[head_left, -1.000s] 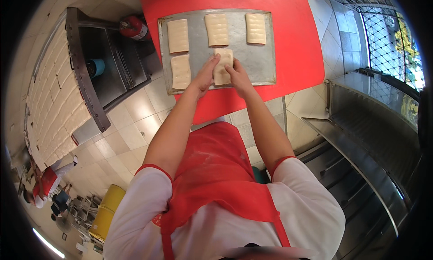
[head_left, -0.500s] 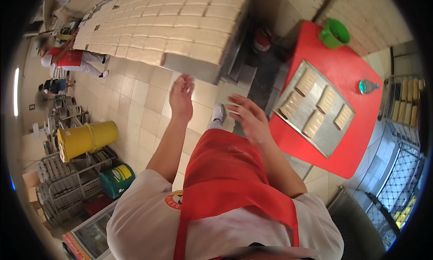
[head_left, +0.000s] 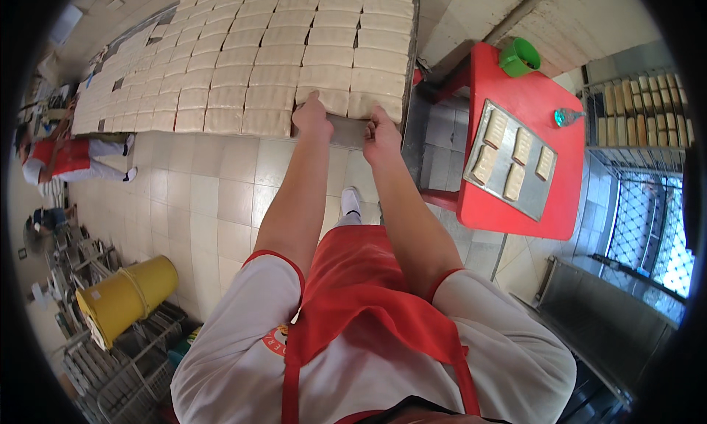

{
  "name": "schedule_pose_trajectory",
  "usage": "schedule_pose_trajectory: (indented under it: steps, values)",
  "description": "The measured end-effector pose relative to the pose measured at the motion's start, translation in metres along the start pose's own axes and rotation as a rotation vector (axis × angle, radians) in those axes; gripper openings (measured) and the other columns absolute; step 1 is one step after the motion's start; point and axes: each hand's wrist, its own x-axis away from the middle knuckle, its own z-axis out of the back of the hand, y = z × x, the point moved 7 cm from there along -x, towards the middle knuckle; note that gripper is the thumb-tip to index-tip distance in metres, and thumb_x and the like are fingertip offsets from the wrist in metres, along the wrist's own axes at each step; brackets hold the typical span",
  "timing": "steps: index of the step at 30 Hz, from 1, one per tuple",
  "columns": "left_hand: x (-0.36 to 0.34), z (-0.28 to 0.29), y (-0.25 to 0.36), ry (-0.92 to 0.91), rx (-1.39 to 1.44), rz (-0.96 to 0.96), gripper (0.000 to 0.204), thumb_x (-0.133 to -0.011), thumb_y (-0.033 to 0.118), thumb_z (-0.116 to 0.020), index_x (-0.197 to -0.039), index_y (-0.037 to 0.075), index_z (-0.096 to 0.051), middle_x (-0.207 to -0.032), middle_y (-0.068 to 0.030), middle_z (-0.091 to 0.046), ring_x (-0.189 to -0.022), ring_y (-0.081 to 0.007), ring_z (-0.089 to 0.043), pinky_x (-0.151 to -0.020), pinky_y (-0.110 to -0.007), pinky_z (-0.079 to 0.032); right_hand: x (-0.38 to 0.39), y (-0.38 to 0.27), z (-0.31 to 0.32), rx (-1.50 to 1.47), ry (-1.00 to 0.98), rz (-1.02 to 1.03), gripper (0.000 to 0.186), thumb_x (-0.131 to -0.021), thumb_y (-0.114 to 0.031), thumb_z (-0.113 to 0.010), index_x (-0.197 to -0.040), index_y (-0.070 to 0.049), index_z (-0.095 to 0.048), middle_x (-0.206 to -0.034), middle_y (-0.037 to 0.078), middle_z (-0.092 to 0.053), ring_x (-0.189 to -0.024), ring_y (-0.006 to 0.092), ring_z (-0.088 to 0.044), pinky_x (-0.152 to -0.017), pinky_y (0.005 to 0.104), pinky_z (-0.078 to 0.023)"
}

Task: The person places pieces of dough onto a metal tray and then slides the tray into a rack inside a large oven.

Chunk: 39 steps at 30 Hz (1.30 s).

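Rows of pale, rectangular dough pieces cover a long work table. At its near right corner, my left hand (head_left: pixel 313 118) is closed at the near edge of one dough piece (head_left: pixel 328 102). Just right of it, my right hand (head_left: pixel 382 135) is closed, its fingertips at the near edge of the neighbouring dough piece (head_left: pixel 374 106). Both arms reach forward, and the curled fingers are partly hidden behind the hands. A strip of bare metal tabletop (head_left: pixel 346 131) shows between my hands.
On the right stands a red table (head_left: pixel 556 214) with a metal tray (head_left: pixel 529 206) bearing several scored dough pieces, a green cup (head_left: pixel 519 57) and a teal-tinted bottle (head_left: pixel 567 117). Loaded racks (head_left: pixel 641 111) stand beyond. At left are a yellow bin (head_left: pixel 129 295) and a co-worker (head_left: pixel 66 157).
I have moved closer to the dough-covered table. My hands, raised apart with fingers loose before, have reached forward and closed at the near row of dough pieces.
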Motion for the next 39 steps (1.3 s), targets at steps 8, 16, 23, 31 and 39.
schedule_pose_trajectory:
  steps: [8, 16, 23, 31, 39]
  values:
    - [-0.017, 0.02, -0.001, -0.435, 0.133, -0.253, 0.038, -0.097, 0.022, -0.045, -0.127, -0.002, -0.049, -0.127, -0.0168, -0.059, -0.114, -0.0315, -0.058, -0.108, -0.051, -0.043, 0.026, 0.0, -0.048, -0.025, 0.244, 0.462, 0.077, -0.077, -0.002, -0.084, -0.138, -0.007, -0.037, -0.137, 0.011, -0.052, -0.125, 0.0253, -0.053, -0.106, 0.0424, -0.043]
    - [0.063, 0.006, 0.008, -0.65, 0.43, -0.136, 0.056, -0.092, 0.026, -0.041, -0.138, -0.006, -0.045, -0.14, -0.0182, -0.052, -0.133, -0.0341, -0.049, -0.113, -0.046, -0.039, 0.048, -0.032, -0.049, -0.183, -0.019, 0.268, 0.068, -0.084, -0.009, -0.077, -0.136, -0.014, -0.033, -0.131, 0.012, -0.052, -0.114, 0.0264, -0.059, -0.081, 0.0469, -0.054]
    - [0.083, 0.039, 0.022, -0.741, 0.469, -0.088, 0.069, -0.088, 0.038, -0.05, -0.145, -0.001, -0.045, -0.147, -0.0156, -0.05, -0.138, -0.0311, -0.046, -0.118, -0.045, -0.032, 0.046, -0.028, -0.037, -0.252, -0.23, 0.243, 0.055, -0.084, -0.007, -0.061, -0.133, -0.013, -0.038, -0.124, 0.01, -0.055, -0.113, 0.0253, -0.06, -0.087, 0.0454, -0.056]
    - [0.152, 0.062, -0.048, -1.379, 0.136, 0.361, 0.068, -0.099, 0.047, -0.04, -0.154, 0.008, -0.036, -0.158, -0.0114, -0.04, -0.141, -0.0323, -0.042, -0.119, -0.053, -0.03, 0.105, -0.108, 0.103, -0.154, -0.379, 0.087, 0.046, -0.091, -0.018, -0.062, -0.135, -0.015, -0.049, -0.119, 0.004, -0.061, -0.111, 0.0182, -0.062, -0.096, 0.0372, -0.052]
    - [0.244, -0.015, -0.217, -1.199, 0.053, 0.525, 0.073, -0.097, 0.056, -0.044, -0.154, 0.011, -0.037, -0.157, -0.0174, -0.038, -0.14, -0.0335, -0.042, -0.115, -0.052, -0.036, 0.127, -0.35, 0.391, 0.184, 0.076, 0.325, 0.06, -0.093, -0.016, -0.062, -0.148, -0.009, -0.039, -0.132, 0.011, -0.061, -0.117, 0.0249, -0.065, -0.098, 0.043, -0.055]
